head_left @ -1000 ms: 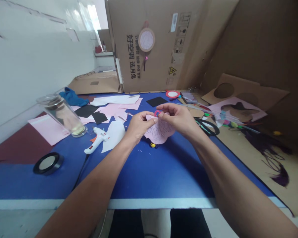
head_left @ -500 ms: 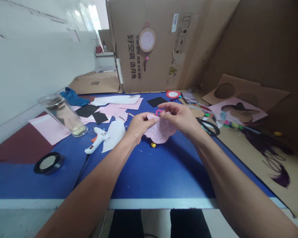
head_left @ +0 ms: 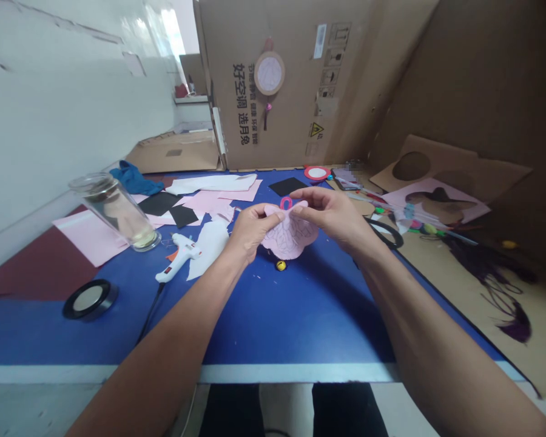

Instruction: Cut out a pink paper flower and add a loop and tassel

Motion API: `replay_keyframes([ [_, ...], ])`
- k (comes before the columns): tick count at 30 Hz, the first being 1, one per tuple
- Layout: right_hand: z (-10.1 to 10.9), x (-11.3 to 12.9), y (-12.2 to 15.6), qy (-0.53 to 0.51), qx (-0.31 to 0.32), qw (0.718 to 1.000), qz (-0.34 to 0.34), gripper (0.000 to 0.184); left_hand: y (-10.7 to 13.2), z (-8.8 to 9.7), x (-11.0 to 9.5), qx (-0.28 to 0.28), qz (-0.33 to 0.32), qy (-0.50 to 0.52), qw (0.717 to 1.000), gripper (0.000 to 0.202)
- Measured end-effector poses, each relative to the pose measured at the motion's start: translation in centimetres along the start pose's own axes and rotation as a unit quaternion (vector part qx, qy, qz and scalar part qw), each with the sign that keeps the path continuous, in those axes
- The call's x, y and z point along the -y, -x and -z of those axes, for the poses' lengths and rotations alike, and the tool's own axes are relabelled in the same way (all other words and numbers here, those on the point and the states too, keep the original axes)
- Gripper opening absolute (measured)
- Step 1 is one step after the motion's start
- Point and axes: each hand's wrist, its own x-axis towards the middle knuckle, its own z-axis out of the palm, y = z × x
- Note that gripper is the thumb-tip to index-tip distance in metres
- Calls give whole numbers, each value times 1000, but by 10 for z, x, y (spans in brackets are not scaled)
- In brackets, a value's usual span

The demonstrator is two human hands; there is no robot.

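Between my two hands is a pale pink scalloped paper ornament (head_left: 289, 238) with dark drawn lines on its face. My left hand (head_left: 253, 229) pinches its left upper edge, the thumb lying on the front. On the right upper edge, my right hand (head_left: 326, 212) grips it the same way, thumb in front and index finger raised behind. A bright pink loop (head_left: 286, 203) stands up from the top of the ornament, between the hands. Just below its lower edge shows a small yellow bell (head_left: 281, 265). What lies behind the ornament is hidden.
Left of my hands lie a white glue gun (head_left: 178, 260), a black tape roll (head_left: 90, 300), a tilted-looking glass jar (head_left: 118, 209) and paper scraps. Scissors (head_left: 386, 233), dark tassels (head_left: 475, 261) and cut cardboard (head_left: 450, 152) lie right. A round ornament (head_left: 270, 73) hangs on the cardboard behind.
The ornament has turned more toward me and shifted slightly left, so its drawn face and the pink loop show more fully. My right fingers have moved off the loop onto the ornament's edge.
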Motion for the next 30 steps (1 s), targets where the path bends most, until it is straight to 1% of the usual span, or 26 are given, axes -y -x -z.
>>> replay_keyframes([
  [4, 1, -1, -2, 14, 27, 1000, 4, 33, 1, 0, -1, 5, -15, -18, 1000, 21],
  [8, 4, -3, -3, 36, 49, 998, -8, 29, 3, -1, -3, 13, -38, -51, 998, 19],
  [12, 7, -2, -4, 69, 76, 995, -10, 33, 4, -1, -4, 16, -58, -69, 996, 19],
  [15, 9, 2, -9, 86, 76, 993, -13, 33, 3, 0, -5, 11, -59, -70, 996, 19],
  [18, 11, 5, -19, 117, 59, 991, -1, 30, -1, 5, -6, -19, -67, -70, 995, 21],
  [20, 13, 7, -29, 142, 42, 989, 13, 28, -5, 9, -6, -59, -71, -61, 994, 21],
  [24, 20, 14, -56, 162, 1, 986, 38, 24, -12, 18, -4, -137, -36, -37, 989, 19],
  [27, 23, 21, -80, 187, -57, 978, 78, 19, -14, 23, -2, -164, -4, -25, 986, 19],
  [30, 20, 25, -97, 215, -111, 961, 134, 15, -15, 27, -1, -177, 10, -21, 984, 20],
])
